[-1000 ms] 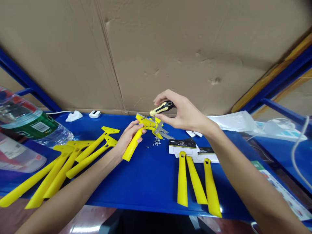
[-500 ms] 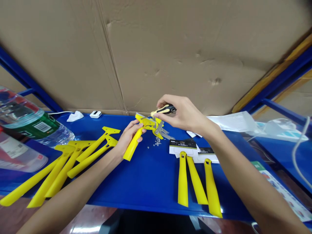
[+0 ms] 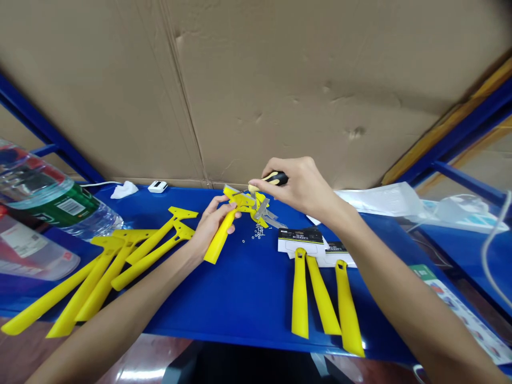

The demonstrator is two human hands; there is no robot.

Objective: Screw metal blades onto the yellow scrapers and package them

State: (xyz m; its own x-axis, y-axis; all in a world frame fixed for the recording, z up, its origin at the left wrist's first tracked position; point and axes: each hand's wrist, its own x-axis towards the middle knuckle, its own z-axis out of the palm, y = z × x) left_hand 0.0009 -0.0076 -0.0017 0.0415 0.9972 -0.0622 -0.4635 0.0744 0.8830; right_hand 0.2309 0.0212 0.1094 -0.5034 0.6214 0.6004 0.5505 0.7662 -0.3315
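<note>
My left hand (image 3: 216,220) is closed around a yellow scraper (image 3: 218,240), its handle pointing toward me and its flat head tilted up. A grey metal plate lies along that head. In my right hand (image 3: 298,184) is a screwdriver (image 3: 276,178) with a black and pale yellow handle, its shaft directed left at the scraper head. Whether the tip sits in a screw is too small to tell. Behind and below the scraper lie a pile of grey metal plates and yellow pieces (image 3: 266,213) and several small screws and nuts (image 3: 256,232).
Several yellow scraper bodies (image 3: 132,250) lie at the left of the blue table (image 3: 240,304). Yellow handles (image 3: 300,298) with printed cards (image 3: 301,242) lie at the right. A water bottle (image 3: 68,200), a plastic container (image 3: 36,248), tissue (image 3: 124,190) and cardboard wall (image 3: 248,96) surround the work.
The screwdriver handle has turned slightly in my right hand, and the fingers have shifted a little. My left hand and the scraper stay nearly in place.
</note>
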